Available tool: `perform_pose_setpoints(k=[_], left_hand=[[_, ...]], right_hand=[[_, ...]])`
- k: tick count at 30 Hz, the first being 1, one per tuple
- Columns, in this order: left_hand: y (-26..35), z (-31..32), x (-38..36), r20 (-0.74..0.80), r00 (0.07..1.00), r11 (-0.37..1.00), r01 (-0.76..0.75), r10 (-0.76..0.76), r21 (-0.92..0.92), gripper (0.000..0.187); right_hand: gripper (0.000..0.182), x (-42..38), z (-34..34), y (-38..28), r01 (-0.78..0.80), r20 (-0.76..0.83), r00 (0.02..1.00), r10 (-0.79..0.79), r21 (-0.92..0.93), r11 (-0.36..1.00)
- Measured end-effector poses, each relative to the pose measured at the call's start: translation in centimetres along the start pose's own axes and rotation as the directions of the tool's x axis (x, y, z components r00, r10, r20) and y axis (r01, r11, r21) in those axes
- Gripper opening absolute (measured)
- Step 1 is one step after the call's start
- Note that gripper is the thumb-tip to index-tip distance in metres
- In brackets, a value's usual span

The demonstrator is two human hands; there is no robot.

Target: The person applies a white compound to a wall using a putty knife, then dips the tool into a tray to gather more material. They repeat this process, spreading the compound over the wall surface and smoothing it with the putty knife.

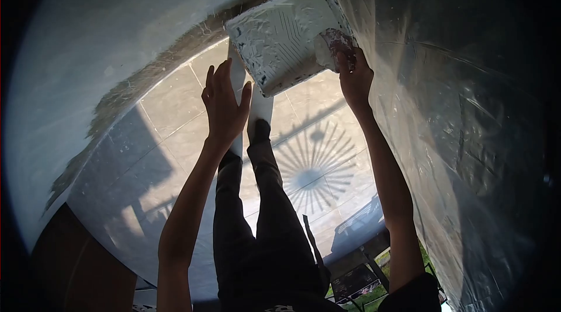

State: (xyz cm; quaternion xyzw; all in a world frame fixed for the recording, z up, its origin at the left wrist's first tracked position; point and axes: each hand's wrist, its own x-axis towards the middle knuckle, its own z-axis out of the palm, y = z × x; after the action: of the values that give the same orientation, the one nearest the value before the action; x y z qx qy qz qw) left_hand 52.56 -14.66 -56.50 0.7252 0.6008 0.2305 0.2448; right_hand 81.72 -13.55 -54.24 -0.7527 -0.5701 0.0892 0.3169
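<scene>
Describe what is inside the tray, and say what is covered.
White paint coats the tray, with slanting ridges showing near its middle. The right hand holds a smeared tool over the right end; whatever lies beneath the tool cannot be seen.

1 head-worn view, steeply downward

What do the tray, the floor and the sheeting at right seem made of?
Tray: perhaps ribbed plastic; a whitish coating hides most of it. Floor: smooth, pale tile, possibly ceramic, with straight joints. Sheeting: likely thin plastic film, shiny and creased.
</scene>
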Motion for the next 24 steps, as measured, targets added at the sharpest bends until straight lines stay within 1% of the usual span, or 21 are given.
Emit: perform_pose_setpoints(k=[1,2,5,7,8,11,12,13,15,16,18,19,21,22,24], left_hand=[[-0.3,1.0,-0.1,0.028,0.999,1.000,0.018,-0.018,-0.003,0.064],[-0.7,2.1,-0.5,0.062,0.997,0.999,0.045,-0.045,-0.003,0.065],[-1.6,5.2,-1.1,0.089,0.993,0.997,0.080,-0.079,-0.012,0.071],[-2.1,7.4,-1.2,0.108,0.988,0.994,0.110,-0.106,-0.024,0.073],[-2.2,8.5,-1.4,0.122,0.985,0.992,0.125,-0.121,-0.026,0.077],[-2.1,10.9,-1.9,0.160,0.973,0.985,0.174,-0.169,-0.018,0.085],[-2.1,11.6,-2.0,0.170,0.967,0.981,0.192,-0.188,-0.011,0.089],[-2.1,12.2,-2.2,0.177,0.964,0.979,0.202,-0.197,-0.010,0.089],[-2.1,13.3,-2.2,0.148,0.967,0.978,0.207,-0.206,0.005,0.097],[-2.2,13.8,-2.2,0.149,0.966,0.977,0.215,-0.213,0.005,0.097],[-2.5,14.5,-2.0,0.113,0.974,0.981,0.195,-0.195,0.011,0.103],[-2.4,14.8,-2.0,0.111,0.973,0.979,0.201,-0.201,0.012,0.103],[-2.4,15.3,-1.9,0.063,0.977,0.979,0.202,-0.202,0.008,0.108],[-2.5,15.5,-1.9,0.063,0.977,0.979,0.205,-0.205,0.010,0.108],[-2.8,15.8,-1.8,0.055,0.984,0.985,0.169,-0.170,0.026,0.109]], right_hand=[[0.032,0.0,0.8,0.8,-0.022,0.005,1.000,0.023,-0.060,0.998],[0.032,0.2,1.6,1.7,-0.019,0.018,1.000,0.020,-0.062,0.998],[0.029,0.8,4.1,4.4,-0.046,0.031,0.998,0.047,-0.026,0.999],[0.026,1.8,5.7,5.8,0.012,0.021,1.000,-0.011,-0.071,0.997],[0.026,2.3,6.5,6.6,0.012,0.039,0.999,-0.009,-0.074,0.997],[0.031,3.5,8.4,8.4,0.006,0.071,0.998,-0.005,-0.024,1.000],[0.027,3.9,8.7,8.7,0.043,0.087,0.995,-0.038,-0.055,0.998],[0.022,4.3,9.0,8.9,0.083,0.103,0.992,-0.074,-0.084,0.993],[0.022,4.9,9.7,9.2,0.078,0.108,0.992,-0.069,-0.084,0.993],[0.022,5.2,10.0,9.3,0.075,0.101,0.993,-0.067,-0.082,0.994],[0.023,5.6,10.3,9.4,0.060,0.122,0.991,-0.049,-0.088,0.994],[0.023,5.7,10.4,9.4,0.042,0.134,0.991,-0.029,-0.096,0.995],[0.023,5.9,10.7,9.5,0.049,0.144,0.989,-0.034,-0.101,0.994],[0.023,5.9,10.8,9.6,0.052,0.148,0.988,-0.035,-0.110,0.993],[0.022,6.0,11.0,9.7,0.061,0.153,0.987,-0.047,-0.090,0.994]])
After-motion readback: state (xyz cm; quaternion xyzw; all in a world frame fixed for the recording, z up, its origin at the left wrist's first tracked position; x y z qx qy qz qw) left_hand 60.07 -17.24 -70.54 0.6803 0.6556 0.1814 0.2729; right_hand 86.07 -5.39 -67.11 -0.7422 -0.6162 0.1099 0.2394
